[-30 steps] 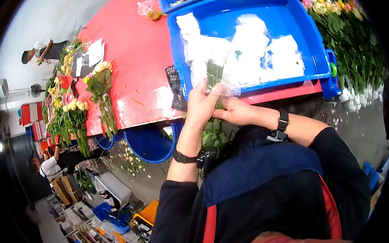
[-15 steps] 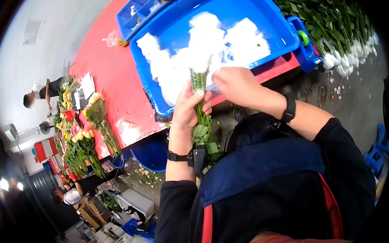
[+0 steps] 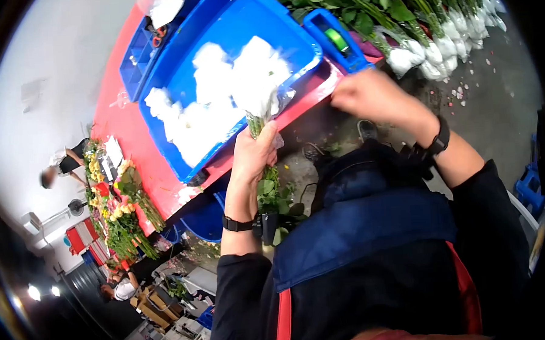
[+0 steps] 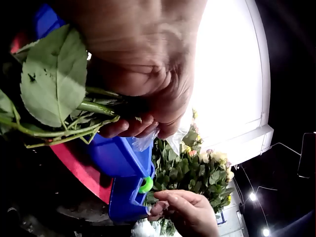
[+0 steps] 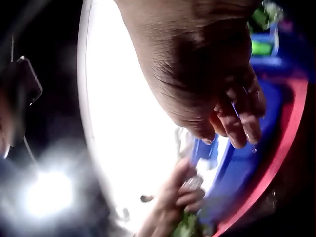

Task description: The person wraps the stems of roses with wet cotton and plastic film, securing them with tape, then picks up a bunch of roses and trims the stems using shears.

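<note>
My left hand (image 3: 253, 151) grips a bunch of leafy flower stems (image 3: 268, 191), its fingers curled round them. Clear plastic (image 3: 271, 112) covers the stem ends at the top of the grip, against white wadding (image 3: 256, 67). Broad leaves (image 4: 53, 76) hang below that wrist. Well to the right, my right hand (image 3: 379, 98) is blurred, near the blue tape dispenser (image 3: 321, 23) with its green tape roll (image 3: 337, 40). In the right wrist view its wet fingers (image 5: 237, 126) hang loosely bent with nothing between them.
A blue tray (image 3: 307, 54) holding wet white clumps (image 3: 210, 69) stands on the red table (image 3: 113, 110). Flower bunches with white bagged ends (image 3: 443, 50) lie at upper right. Other bouquets (image 3: 119, 207) lie at left. A blue bin (image 3: 202, 221) stands below the table edge.
Both hands were together at the stems; the right hand has since come away to the right, toward the tape dispenser. The left hand keeps its grip. The head view has turned right.
</note>
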